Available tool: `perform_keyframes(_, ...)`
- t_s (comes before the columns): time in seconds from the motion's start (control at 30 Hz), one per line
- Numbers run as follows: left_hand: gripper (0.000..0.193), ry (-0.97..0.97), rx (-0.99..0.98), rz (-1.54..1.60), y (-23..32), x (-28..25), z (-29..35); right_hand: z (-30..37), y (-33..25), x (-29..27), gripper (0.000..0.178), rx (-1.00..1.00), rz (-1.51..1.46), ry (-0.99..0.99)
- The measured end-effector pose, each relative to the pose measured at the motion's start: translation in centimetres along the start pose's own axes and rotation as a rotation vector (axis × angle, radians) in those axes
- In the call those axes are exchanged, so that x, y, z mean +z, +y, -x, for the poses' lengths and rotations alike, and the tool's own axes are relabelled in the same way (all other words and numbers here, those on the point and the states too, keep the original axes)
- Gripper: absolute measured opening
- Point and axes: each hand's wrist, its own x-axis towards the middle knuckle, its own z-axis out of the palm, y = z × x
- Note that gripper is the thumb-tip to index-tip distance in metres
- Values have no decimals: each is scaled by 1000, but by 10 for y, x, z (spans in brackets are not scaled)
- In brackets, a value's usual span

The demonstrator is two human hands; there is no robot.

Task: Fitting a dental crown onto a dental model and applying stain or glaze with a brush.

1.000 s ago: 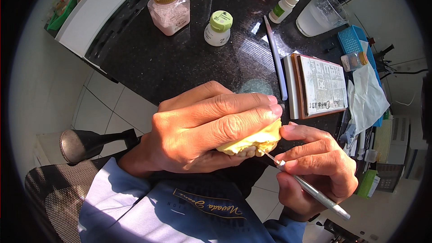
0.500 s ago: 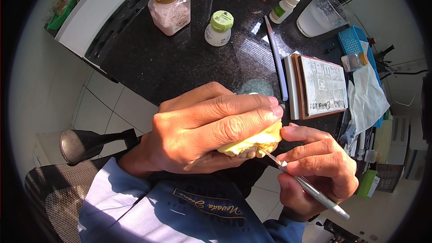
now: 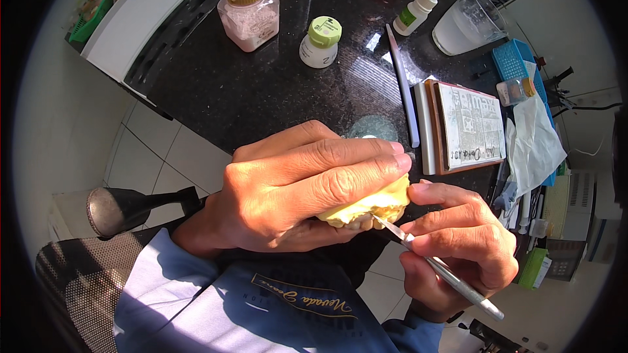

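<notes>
My left hand (image 3: 294,186) is wrapped over a yellow dental cast (image 3: 373,204), its fingers across the top and the row of teeth along the lower edge. My right hand (image 3: 461,242) pinches a silver craft knife (image 3: 448,274) like a pen. The blade's tip touches the cast just above the teeth, and a fingertip of my right hand is close to the cast's right end. My left palm and fingers hide much of the cast.
On the black worktop (image 3: 190,78) stand a jar of pink powder (image 3: 248,19), a green-capped jar (image 3: 319,46), a dropper bottle (image 3: 416,13) and a clear cup (image 3: 468,23). A lilac stick (image 3: 402,88) lies beside a framed block (image 3: 468,124). White tissue (image 3: 533,147) is at right.
The knife's blade has shifted slightly left along the cast and turned so that more of its flat side shows. My right hand has moved a little left; my left hand stays nearly still.
</notes>
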Motion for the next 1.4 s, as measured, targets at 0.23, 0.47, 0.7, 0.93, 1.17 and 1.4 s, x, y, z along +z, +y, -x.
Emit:
perform_keyframes(0.23, 44, 3, -10, 34, 0, -1, -1, -2, -5, -1, 30, 83, -34, 41)
perform_keyframes(0.47, 41, -102, -170, 253, 3, -11, -2, -10, -3, -13, 33, 114, -151, -103)
perform_keyframes(0.7, 43, -142, -180, 314, 3, -13, -3, -8, 4, -7, 31, 68, -204, -44)
perform_keyframes(0.93, 46, -181, -190, 349, 2, -17, -2, -6, 7, -6, 23, 71, -182, -29)
perform_keyframes(1.17, 49, -171, -197, 370, 1, -15, -1, -4, 8, -4, 24, 82, -180, 2)
perform_keyframes(1.4, 49, -172, -193, 359, 2, -15, -2, -6, 9, -8, 24, 66, -212, -36)
